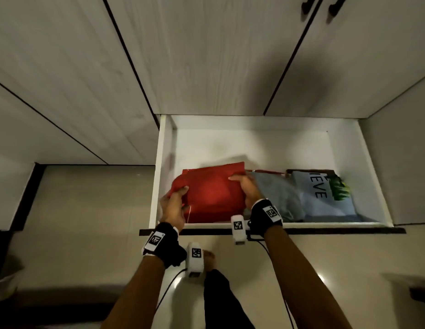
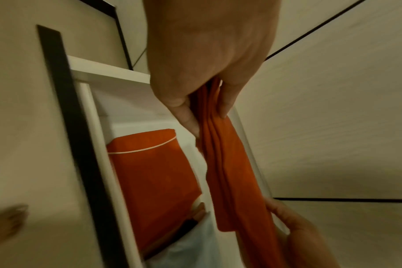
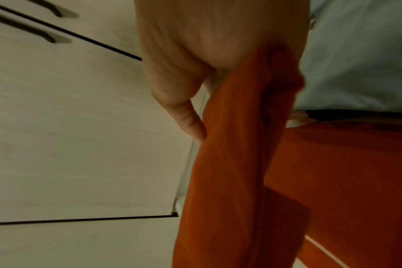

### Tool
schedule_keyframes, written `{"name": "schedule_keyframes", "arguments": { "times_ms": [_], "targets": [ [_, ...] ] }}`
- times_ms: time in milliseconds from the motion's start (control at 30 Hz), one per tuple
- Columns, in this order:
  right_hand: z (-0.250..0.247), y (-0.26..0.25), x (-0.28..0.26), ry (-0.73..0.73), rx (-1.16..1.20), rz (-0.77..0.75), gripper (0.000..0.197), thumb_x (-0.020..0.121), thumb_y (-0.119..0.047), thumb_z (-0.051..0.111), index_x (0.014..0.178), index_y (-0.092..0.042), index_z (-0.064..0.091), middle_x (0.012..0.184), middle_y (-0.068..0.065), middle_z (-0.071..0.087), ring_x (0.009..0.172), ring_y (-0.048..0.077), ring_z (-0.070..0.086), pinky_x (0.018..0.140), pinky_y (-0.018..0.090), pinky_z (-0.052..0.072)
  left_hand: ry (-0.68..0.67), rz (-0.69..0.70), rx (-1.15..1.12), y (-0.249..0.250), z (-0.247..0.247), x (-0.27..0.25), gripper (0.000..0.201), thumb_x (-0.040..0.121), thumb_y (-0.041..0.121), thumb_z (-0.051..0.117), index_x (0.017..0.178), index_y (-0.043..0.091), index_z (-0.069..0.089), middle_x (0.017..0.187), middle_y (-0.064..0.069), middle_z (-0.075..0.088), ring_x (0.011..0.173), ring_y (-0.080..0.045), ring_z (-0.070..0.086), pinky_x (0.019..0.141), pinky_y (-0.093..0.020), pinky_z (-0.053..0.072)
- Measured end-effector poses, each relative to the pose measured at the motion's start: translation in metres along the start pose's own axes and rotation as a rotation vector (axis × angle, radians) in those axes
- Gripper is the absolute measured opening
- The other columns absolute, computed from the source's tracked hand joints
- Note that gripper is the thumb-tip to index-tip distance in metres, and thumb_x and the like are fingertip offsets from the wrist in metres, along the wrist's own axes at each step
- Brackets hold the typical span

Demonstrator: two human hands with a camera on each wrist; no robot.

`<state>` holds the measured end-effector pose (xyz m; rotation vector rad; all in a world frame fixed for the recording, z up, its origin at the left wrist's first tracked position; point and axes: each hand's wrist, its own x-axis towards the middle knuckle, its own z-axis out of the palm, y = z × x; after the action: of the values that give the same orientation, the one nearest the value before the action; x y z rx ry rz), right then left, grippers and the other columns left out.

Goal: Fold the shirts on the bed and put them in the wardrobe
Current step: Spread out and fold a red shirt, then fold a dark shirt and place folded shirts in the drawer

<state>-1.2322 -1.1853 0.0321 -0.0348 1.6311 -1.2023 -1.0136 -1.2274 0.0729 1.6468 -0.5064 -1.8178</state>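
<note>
Head view: folded red shirt (image 1: pixel 214 193) held over left part of open wardrobe drawer (image 1: pixel 363 162), above another red garment (image 2: pixel 154 172) with white piping. Left hand (image 1: pixel 173 207) pinches left edge, thumb on top; right hand (image 1: pixel 246 188) grips right edge, fingers curled under. Grey shirt (image 1: pixel 278 195) and light blue printed shirt (image 1: pixel 325 198) lie just beside. Advice: lower level, keep both edges taut, square onto 1 pile, slide fingers out sideways so layers stay stacked.
</note>
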Motion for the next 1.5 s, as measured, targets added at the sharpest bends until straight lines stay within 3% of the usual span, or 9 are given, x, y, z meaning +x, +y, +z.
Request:
{"name": "schedule_keyframes", "arguments": {
  "times_ms": [167,300,467,600,767,1033,1167,1367,1500],
  "targets": [
    [-0.026,0.051,0.047,0.044,-0.455,0.049,0.031,0.08,-0.006,0.071,0.111,-0.003,0.074,0.096,0.013,0.074,0.091,0.033,0.07,0.079,0.039,0.057,0.057,-0.206,0.184,-0.061,-0.033,0.023,0.008,0.097,0.005,0.062,0.102,0.001,0.067,0.1,-0.019,0.067,0.083,-0.028,0.065,0.065,-0.036,0.061],
    [-0.053,0.102,0.039,0.143,-0.785,0.121,0.011,0.074,-0.024,0.064,0.077,-0.014,0.058,0.07,0.006,0.057,0.074,0.028,0.058,0.068,0.04,0.054,0.146,-0.183,0.199,-0.095,-0.084,0.001,0.042,0.077,0.009,0.071,0.117,-0.005,0.064,0.096,-0.021,0.067,0.09,-0.034,0.063,0.073,-0.039,0.055],
    [-0.004,0.118,-0.065,0.123,-0.933,-0.095,0.015,0.091,-0.023,0.065,0.105,-0.021,0.071,0.099,0.001,0.07,0.095,0.028,0.064,0.078,0.031,0.043,0.186,-0.037,0.118,-0.097,-0.175,-0.062,0.018,0.097,-0.003,0.059,0.113,0.002,0.065,0.097,-0.021,0.068,0.093,-0.039,0.066,0.08,-0.044,0.057],
    [0.057,0.173,-0.129,-0.212,-1.081,-0.179,0.011,0.089,-0.016,0.067,0.093,-0.02,0.076,0.098,0.004,0.076,0.096,0.028,0.071,0.078,0.029,0.05,0.323,0.02,-0.02,-0.111,-0.275,-0.12,0.014,0.094,0.0,0.064,0.104,0.005,0.072,0.1,-0.023,0.072,0.093,-0.043,0.068,0.081,-0.049,0.058],
    [0.146,0.272,-0.235,-0.64,-1.429,-0.209,0.007,0.085,-0.029,0.065,0.081,-0.031,0.069,0.093,-0.007,0.077,0.093,0.021,0.071,0.083,0.028,0.054,0.536,0.089,-0.243,-0.15,-0.408,-0.238,0.015,0.098,-0.007,0.054,0.106,-0.001,0.066,0.088,-0.017,0.073,0.075,-0.029,0.069,0.055,-0.027,0.06],
    [0.264,0.487,-0.493,-1.121,-1.745,-0.435,0.016,0.089,-0.01,0.064,0.082,-0.015,0.077,0.091,0.01,0.076,0.095,0.027,0.069,0.071,0.024,0.044,0.977,0.119,-0.55,-0.351,-0.642,-0.455,0.015,0.099,-0.008,0.053,0.095,-0.001,0.066,0.086,-0.019,0.07,0.071,-0.029,0.069,0.053,-0.023,0.055],
    [0.286,0.618,-0.595,-1.5,-1.872,-0.502,0.019,0.084,-0.016,0.063,0.07,-0.023,0.074,0.071,-0.006,0.073,0.08,0.024,0.072,0.082,0.034,0.058,1.298,0.114,-0.763,-0.447,-0.704,-0.57,0.022,0.094,-0.006,0.056,0.092,0.004,0.076,0.082,-0.011,0.075,0.082,-0.031,0.067,0.072,-0.032,0.053],
    [0.295,0.804,-0.733,-1.959,-2.01,-0.557,0.018,0.073,-0.037,0.061,0.081,-0.033,0.076,0.077,-0.002,0.077,0.08,0.027,0.074,0.079,0.046,0.061,1.642,0.093,-1.01,-0.532,-0.735,-0.683,0.018,0.1,0.003,0.056,0.093,0.007,0.072,0.084,-0.017,0.073,0.066,-0.02,0.065,0.059,-0.024,0.05],
    [0.272,0.851,-0.849,-2.107,-2.148,-0.603,0.015,0.092,-0.027,0.064,0.082,-0.026,0.076,0.101,0.005,0.078,0.097,0.028,0.071,0.079,0.028,0.051,1.722,0.101,-1.126,-0.557,-0.737,-0.729,0.014,0.101,0.006,0.058,0.098,0.001,0.071,0.085,-0.016,0.073,0.071,-0.024,0.063,0.067,-0.03,0.048]
  ]
}}
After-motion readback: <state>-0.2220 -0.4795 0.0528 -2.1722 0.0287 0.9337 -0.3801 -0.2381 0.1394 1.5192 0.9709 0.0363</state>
